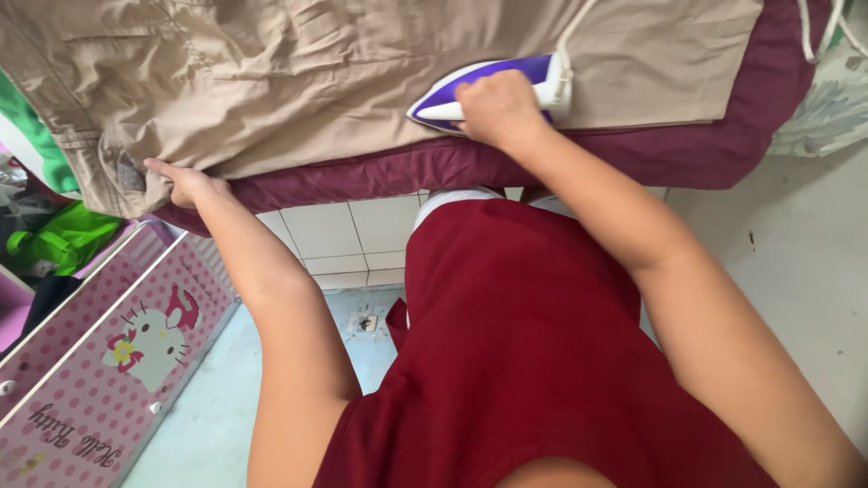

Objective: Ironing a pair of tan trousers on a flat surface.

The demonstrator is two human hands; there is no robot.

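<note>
Right hand (495, 107) is gripping the purple-and-white steam iron (479, 90), nose pointing left along the wrinkled beige cotton trousers (298, 81); left hand (183, 183) is pinning their edge, fingers flat, on the maroon-covered table (633, 154).

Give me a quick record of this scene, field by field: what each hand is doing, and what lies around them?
Left hand: left hand presses flat on the edge of the beige trousers
Right hand: right hand grips the purple and white iron
Iron: resting on the trousers, cord running up
Surface: maroon cover under the trousers
Nearby: pink dotted cabinet at lower left, tiled floor
</note>
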